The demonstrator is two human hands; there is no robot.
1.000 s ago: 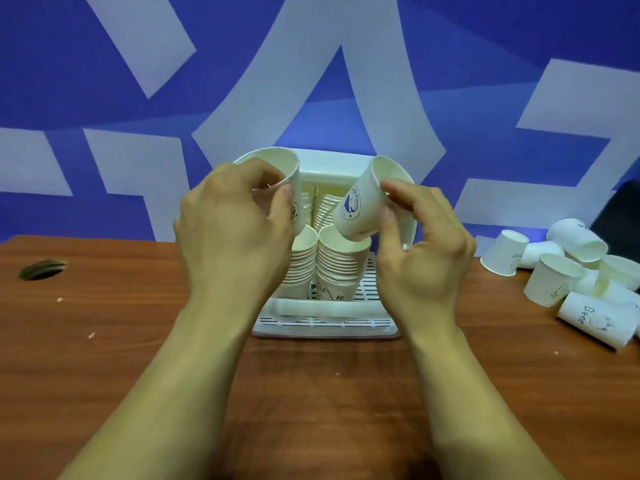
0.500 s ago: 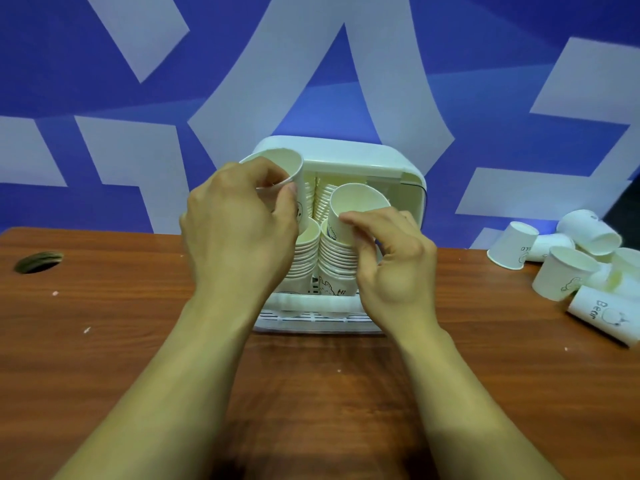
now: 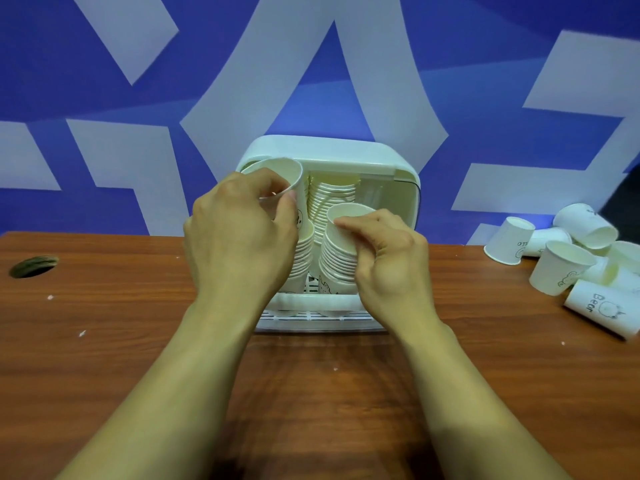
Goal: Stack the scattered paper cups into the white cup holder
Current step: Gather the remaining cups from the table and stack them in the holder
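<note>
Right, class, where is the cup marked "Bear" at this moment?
In the head view, the Bear cup lies on its side at the far right of the table, front-most of the loose cups, well right of the holder.

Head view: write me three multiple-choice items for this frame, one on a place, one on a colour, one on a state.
1. The loose cups lie where from the cup holder? A left B in front C right
2. The table is: A white B brown C black
3. The left hand: A grips a raised cup B lies flat C is an empty fist
Key: C, the pile sits at the table's right end; B, its wood grain is brown; A, fingers curl round the cup's rim.
</note>
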